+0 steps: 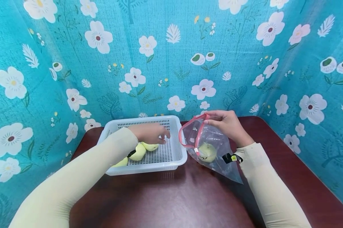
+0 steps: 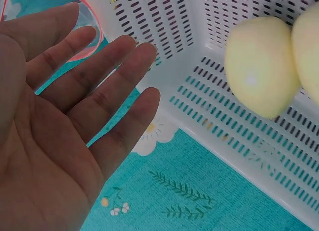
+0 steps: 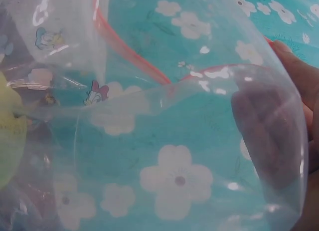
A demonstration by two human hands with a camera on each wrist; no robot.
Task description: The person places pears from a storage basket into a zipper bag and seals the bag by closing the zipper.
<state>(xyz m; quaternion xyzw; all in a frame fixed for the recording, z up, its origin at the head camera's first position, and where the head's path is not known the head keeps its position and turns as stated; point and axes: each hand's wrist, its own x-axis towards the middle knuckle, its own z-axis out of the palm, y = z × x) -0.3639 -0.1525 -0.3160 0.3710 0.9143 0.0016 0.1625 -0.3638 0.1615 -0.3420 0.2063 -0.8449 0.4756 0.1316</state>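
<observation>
The right hand (image 1: 227,124) pinches the bag (image 1: 221,142), probably limp and slippery, at its rim (image 1: 200,135), the surest hold, above one fruit (image 1: 207,152); the left hand (image 1: 149,133) is empty.

The left sleeve (image 1: 85,167) and right sleeve (image 1: 271,186) are long, plain and pale cream, close-fitting along the forearm, with fine creases at the left elbow. Both end at the wrist. By the right cuff (image 1: 254,153) sits a small black device (image 1: 227,158) with a yellow-green patch (image 1: 234,158); a black piece (image 1: 131,153), partly hidden, shows under the left cuff (image 1: 128,138).
</observation>
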